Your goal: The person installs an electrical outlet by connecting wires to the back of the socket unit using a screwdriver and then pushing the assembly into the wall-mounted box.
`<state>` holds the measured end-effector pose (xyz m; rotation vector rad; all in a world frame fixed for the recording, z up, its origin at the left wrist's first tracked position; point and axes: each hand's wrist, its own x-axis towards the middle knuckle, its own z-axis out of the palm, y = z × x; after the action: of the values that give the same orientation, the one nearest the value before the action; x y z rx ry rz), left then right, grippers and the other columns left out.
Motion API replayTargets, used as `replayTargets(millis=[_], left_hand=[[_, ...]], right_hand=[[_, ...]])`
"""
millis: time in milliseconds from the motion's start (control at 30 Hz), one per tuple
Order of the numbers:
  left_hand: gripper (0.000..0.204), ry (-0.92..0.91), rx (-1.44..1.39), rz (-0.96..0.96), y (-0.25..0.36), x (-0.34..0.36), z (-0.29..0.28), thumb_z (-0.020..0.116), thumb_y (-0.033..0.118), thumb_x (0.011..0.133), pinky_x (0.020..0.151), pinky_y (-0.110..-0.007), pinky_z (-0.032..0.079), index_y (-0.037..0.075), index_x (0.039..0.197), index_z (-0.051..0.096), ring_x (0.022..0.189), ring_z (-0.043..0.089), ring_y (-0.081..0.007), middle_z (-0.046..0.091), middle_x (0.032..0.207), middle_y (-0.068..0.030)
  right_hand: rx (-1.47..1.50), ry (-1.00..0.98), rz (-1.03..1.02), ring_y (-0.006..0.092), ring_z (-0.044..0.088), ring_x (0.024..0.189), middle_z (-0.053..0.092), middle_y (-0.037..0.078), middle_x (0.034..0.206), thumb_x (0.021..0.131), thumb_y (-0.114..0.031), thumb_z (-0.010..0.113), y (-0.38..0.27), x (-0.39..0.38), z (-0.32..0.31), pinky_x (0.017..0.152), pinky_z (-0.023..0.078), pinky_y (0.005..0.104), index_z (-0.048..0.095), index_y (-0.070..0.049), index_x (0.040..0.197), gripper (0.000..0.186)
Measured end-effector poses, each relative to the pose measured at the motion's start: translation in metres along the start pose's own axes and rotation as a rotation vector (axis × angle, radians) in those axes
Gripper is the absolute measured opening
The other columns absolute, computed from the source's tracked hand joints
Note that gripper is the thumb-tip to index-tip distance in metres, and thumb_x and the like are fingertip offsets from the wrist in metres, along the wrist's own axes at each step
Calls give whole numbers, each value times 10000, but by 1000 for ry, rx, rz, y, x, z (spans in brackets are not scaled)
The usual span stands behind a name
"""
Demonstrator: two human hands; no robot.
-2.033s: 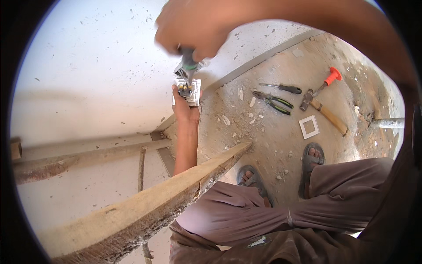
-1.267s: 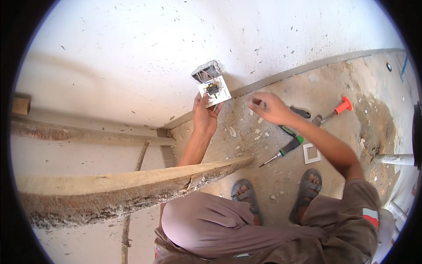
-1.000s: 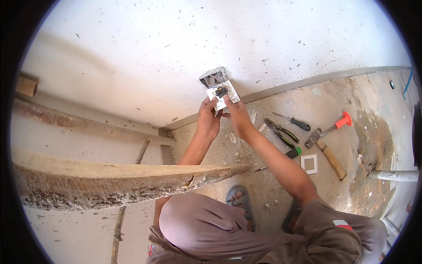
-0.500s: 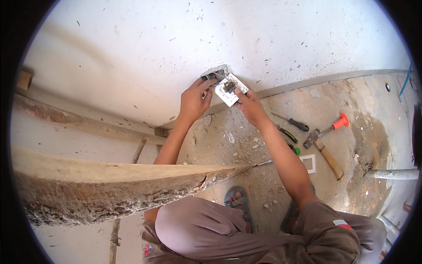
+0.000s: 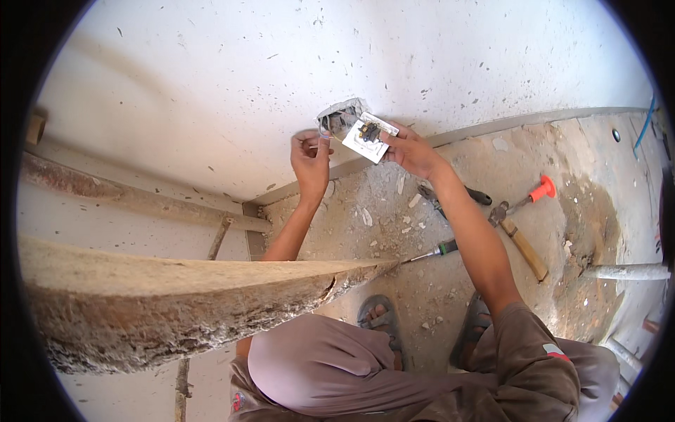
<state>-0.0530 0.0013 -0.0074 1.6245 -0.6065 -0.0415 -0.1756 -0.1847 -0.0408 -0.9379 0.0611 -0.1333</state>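
A white square wall fitting (image 5: 368, 144) with a dark mechanism on its back is in my right hand (image 5: 416, 153), my thumb on that back. It hangs by thin wires just in front of a rough recessed box (image 5: 342, 111) cut into the white wall. My left hand (image 5: 311, 156), fingers curled, pinches a thin wire (image 5: 335, 138) at the box's lower left. On the floor below lie a hammer (image 5: 522, 247), a red-guarded chisel (image 5: 541, 189), a dark-handled tool (image 5: 478, 195) and a green-and-black screwdriver (image 5: 447, 246), the last partly behind my right forearm.
A long rough timber plank (image 5: 176, 295) crosses at the lower left, in front of my left arm. Behind it are a round pole (image 5: 112, 195) and a thinner stick (image 5: 218, 239). A pipe (image 5: 626, 271) and blue cable (image 5: 643, 126) are at the right. Rubble (image 5: 365, 216) litters the floor.
The screwdriver left my right hand earlier. My right hand then took the fitting; my left let go of it and moved to the wires. Now the left has drawn slightly down and left.
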Motion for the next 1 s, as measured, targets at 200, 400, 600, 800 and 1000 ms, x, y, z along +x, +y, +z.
replayTargets(millis=[200, 400, 600, 800, 1000], left_hand=[[226, -92, -354, -320, -15, 16, -2, 664, 289, 963, 640, -218, 421, 64, 947, 678, 733, 564, -64, 666, 855, 16], [178, -142, -679, -559, -10, 15, -6, 662, 255, 955, 739, -246, 441, 106, 1053, 669, 810, 554, -73, 657, 950, 30], [221, -258, -667, -553, -3, 10, -5, 600, 196, 982, 904, -345, 471, 130, 1193, 613, 991, 576, -119, 629, 1061, 47], [229, -259, -699, -461, -18, 12, -3, 571, 158, 997, 930, -330, 495, 76, 1208, 602, 1000, 588, -126, 630, 1059, 13], [211, -223, -684, -471, -14, 11, -2, 561, 102, 999, 899, -302, 523, 51, 1192, 631, 965, 621, -120, 666, 1039, -20]], right_hand=[[14, 12, 22, 189, 593, 1182, 570, 87, 1356, 991, -227, 600, 1, 0, 7, 987, 509, 389, 387, -45, 1476, 560], [-16, -100, 5, 182, 536, 1254, 538, 63, 1400, 983, -232, 617, 9, 4, -3, 1041, 466, 398, 352, -70, 1507, 609], [67, -177, 15, 188, 513, 1285, 499, 62, 1441, 979, -218, 620, 30, 7, -3, 1065, 454, 406, 276, -92, 1545, 674], [64, -202, 19, 195, 495, 1302, 483, 72, 1450, 987, -192, 603, 36, 11, 1, 1079, 447, 421, 271, -85, 1545, 658], [80, -155, 26, 192, 493, 1306, 493, 68, 1445, 989, -159, 594, 35, 9, 5, 1082, 441, 428, 276, -90, 1544, 644]])
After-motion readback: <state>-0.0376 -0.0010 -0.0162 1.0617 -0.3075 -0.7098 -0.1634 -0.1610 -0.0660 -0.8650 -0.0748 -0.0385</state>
